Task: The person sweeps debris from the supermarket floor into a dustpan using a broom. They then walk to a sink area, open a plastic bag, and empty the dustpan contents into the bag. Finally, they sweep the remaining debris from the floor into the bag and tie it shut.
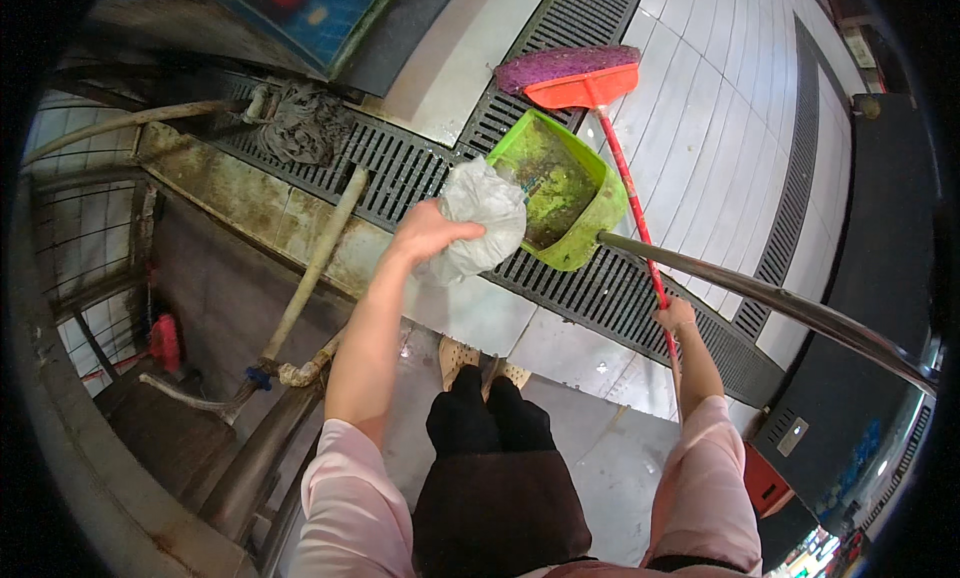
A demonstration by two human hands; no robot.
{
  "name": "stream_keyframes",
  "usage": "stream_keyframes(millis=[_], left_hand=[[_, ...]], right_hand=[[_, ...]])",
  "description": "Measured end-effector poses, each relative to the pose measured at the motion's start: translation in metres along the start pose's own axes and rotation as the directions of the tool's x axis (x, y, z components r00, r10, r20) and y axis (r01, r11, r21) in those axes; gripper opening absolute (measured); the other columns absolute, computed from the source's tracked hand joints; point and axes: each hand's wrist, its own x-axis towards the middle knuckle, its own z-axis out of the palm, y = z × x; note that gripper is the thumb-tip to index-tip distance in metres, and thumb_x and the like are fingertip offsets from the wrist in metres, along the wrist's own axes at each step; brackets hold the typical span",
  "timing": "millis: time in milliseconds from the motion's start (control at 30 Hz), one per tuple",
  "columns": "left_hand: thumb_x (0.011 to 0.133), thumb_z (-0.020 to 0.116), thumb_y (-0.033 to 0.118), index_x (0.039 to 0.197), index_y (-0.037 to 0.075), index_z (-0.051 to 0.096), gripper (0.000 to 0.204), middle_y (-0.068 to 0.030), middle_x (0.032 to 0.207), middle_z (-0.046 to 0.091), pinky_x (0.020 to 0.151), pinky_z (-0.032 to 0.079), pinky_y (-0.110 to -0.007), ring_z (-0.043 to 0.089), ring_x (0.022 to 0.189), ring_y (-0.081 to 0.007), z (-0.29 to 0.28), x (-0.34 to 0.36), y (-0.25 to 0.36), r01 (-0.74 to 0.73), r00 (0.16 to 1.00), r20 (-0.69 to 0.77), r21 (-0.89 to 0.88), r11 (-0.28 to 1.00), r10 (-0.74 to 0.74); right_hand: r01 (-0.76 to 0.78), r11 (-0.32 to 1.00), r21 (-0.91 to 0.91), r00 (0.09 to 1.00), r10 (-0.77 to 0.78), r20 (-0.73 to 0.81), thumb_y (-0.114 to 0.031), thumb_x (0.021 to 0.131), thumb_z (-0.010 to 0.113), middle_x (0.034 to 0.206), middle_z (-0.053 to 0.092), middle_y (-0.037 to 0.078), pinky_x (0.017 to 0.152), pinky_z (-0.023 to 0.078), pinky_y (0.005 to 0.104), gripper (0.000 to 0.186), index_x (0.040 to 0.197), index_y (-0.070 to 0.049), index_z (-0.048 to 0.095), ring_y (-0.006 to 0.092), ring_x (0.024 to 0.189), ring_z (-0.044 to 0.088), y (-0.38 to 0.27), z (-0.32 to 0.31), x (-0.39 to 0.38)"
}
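Observation:
My left hand is closed on a crumpled whitish plastic bag, held beside the left edge of a green dustpan with dirty residue inside; the dustpan's long metal handle runs to the lower right. My right hand grips the red handle of a broom whose orange head with purple bristles rests past the dustpan on the floor.
Drain grates cross the white tiled floor. A grey rag lies at upper left, beside pipes and a metal frame. A dark cabinet stands right. My legs and sandals are below.

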Motion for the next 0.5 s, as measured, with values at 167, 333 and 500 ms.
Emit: stream_keyframes(millis=[167,333,500], left_hand=[[0.061,0.078,0.032,0.109,0.000,0.062,0.060,-0.0114,0.106,0.065,0.085,0.046,-0.029,0.062,0.096,-0.0199,-0.036,-0.031,0.056,-0.075,0.996,-0.060,-0.066,0.995,0.071],[0.061,0.079,0.034,0.112,0.001,0.060,0.064,-0.0125,0.108,0.064,0.086,0.046,-0.030,0.061,0.098,-0.0210,-0.066,-0.083,0.110,-0.119,0.971,-0.211,-0.004,0.993,0.115],[0.061,0.080,0.032,0.110,-0.001,0.061,0.063,-0.0122,0.104,0.065,0.085,0.046,-0.031,0.062,0.096,-0.0220,-0.076,-0.131,0.153,-0.217,0.939,-0.283,-0.050,0.975,0.195]], right_hand=[[0.286,0.898,0.334,0.928,-0.173,-0.330,-0.023,0.070,0.059,0.061,0.057,0.016,0.060,0.046,0.0349,0.022,0.078,-0.002,0.061,0.0241,0.059,0.058,0.037,-0.084,-0.080],[0.279,0.940,0.195,0.909,-0.193,-0.370,-0.019,0.071,0.060,0.055,0.049,0.015,0.051,0.041,0.0348,0.021,0.080,0.000,0.062,0.0188,0.051,0.051,0.089,-0.173,-0.192],[0.162,0.936,0.313,0.927,-0.035,-0.374,-0.012,0.067,0.058,0.056,0.049,0.017,0.052,0.040,0.0359,0.015,0.075,0.000,0.058,0.0231,0.049,0.051,0.160,-0.176,-0.352]])
